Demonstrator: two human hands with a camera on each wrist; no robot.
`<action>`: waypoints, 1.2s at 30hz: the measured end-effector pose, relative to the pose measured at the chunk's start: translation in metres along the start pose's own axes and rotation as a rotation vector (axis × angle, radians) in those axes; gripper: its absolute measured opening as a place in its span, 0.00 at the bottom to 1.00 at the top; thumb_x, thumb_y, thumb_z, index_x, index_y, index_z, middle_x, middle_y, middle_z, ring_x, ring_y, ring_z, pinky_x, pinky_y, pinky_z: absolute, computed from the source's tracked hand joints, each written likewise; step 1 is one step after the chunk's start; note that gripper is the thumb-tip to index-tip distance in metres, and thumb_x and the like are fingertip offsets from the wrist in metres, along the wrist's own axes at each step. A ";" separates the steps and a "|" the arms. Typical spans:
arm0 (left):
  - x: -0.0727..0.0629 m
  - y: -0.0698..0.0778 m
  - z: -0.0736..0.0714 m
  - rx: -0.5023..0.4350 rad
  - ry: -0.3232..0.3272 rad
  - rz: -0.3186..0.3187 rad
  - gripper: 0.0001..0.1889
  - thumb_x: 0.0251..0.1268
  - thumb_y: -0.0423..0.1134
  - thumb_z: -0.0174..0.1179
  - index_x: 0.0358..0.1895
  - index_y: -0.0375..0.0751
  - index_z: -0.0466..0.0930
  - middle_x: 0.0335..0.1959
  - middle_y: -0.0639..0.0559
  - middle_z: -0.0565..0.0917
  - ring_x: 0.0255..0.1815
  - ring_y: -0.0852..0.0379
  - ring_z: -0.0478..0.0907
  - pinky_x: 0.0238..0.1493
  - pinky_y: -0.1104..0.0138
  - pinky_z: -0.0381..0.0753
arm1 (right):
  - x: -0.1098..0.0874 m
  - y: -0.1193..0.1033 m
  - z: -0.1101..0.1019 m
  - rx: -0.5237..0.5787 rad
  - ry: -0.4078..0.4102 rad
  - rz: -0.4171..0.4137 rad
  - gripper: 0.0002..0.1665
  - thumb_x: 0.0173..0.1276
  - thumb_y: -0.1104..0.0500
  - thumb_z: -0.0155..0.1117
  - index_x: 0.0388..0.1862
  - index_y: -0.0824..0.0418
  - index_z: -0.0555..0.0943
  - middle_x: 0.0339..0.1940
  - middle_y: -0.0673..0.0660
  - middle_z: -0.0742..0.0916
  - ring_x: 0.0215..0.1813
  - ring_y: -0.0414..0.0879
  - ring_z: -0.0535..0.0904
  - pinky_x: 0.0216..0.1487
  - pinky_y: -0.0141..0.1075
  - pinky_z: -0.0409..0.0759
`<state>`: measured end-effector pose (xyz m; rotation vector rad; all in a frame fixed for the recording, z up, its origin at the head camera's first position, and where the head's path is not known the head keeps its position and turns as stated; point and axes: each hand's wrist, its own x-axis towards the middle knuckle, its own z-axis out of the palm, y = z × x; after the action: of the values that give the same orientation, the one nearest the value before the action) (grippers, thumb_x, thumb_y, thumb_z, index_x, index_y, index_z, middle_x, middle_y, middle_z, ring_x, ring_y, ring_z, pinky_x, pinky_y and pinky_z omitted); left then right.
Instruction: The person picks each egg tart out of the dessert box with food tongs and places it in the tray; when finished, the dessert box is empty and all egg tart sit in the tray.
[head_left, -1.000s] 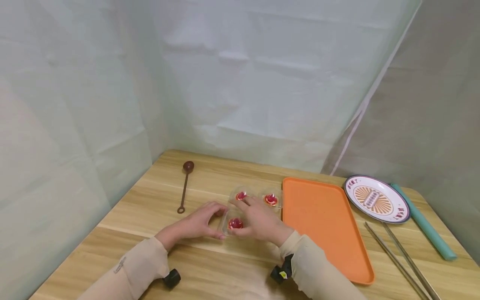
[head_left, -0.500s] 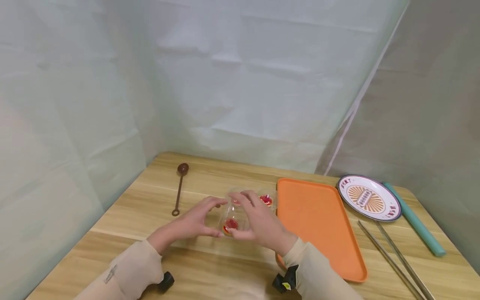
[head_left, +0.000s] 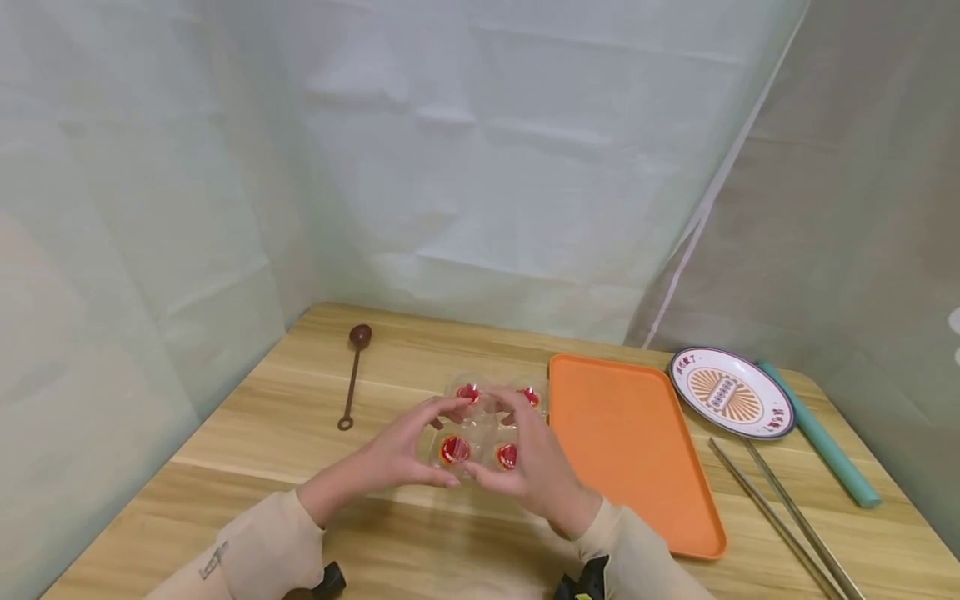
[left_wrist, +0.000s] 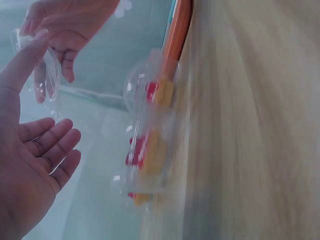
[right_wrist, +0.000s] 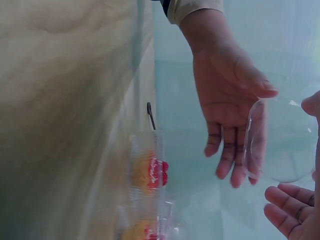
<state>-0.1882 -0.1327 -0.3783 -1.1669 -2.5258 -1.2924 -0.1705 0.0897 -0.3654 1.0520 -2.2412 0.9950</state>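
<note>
Between my two hands is a clear, rounded plastic cover (right_wrist: 287,145), raised above the table and tilted nearly edge-on in the left wrist view. My left hand (head_left: 390,454) holds its left side between thumb and fingers. The opposite side is pinched by my right hand (head_left: 536,462); its fingers are partly cut off in the right wrist view. Below and beyond sit several small tarts (head_left: 454,450) with red tops and yellow bases, in clear plastic packaging (left_wrist: 131,92) on the table. The fingers hide part of the packaging in the head view.
An orange tray (head_left: 622,450) lies right of the packaging. Farther right are a patterned plate (head_left: 727,393), a teal roll (head_left: 825,442) and metal tongs (head_left: 795,517). A brown long-handled spoon (head_left: 355,367) lies left on the wooden table (head_left: 420,558). Pale curtains surround it.
Both hands have lifted the clear cover off the tarts and drawn slightly toward me. Tarts earlier hidden by the right hand show now. The head view has shifted a little.
</note>
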 end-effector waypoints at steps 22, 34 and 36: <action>-0.013 0.031 -0.025 0.416 -0.283 -0.081 0.37 0.39 0.53 0.76 0.54 0.42 0.73 0.47 0.55 0.76 0.50 0.58 0.72 0.53 0.61 0.78 | -0.036 -0.026 -0.006 -0.157 -0.295 0.267 0.46 0.52 0.42 0.73 0.64 0.63 0.69 0.49 0.53 0.83 0.46 0.46 0.83 0.42 0.36 0.83; -0.036 0.026 -0.017 0.543 -0.371 -0.062 0.41 0.36 0.62 0.74 0.55 0.44 0.74 0.48 0.59 0.76 0.50 0.59 0.71 0.55 0.61 0.76 | -0.048 -0.035 0.014 -0.218 -0.476 0.291 0.46 0.52 0.35 0.71 0.62 0.61 0.70 0.43 0.47 0.80 0.42 0.36 0.75 0.41 0.28 0.78; -0.039 0.025 -0.016 0.544 -0.378 -0.063 0.42 0.36 0.63 0.73 0.56 0.44 0.73 0.49 0.59 0.76 0.51 0.59 0.71 0.55 0.61 0.75 | -0.049 -0.035 0.016 -0.261 -0.500 0.269 0.46 0.52 0.33 0.70 0.61 0.60 0.71 0.43 0.47 0.80 0.43 0.36 0.75 0.43 0.30 0.79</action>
<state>-0.1481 -0.1590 -0.3660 -1.2875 -2.9093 -0.3483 -0.1146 0.0841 -0.3938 0.9771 -2.8851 0.5481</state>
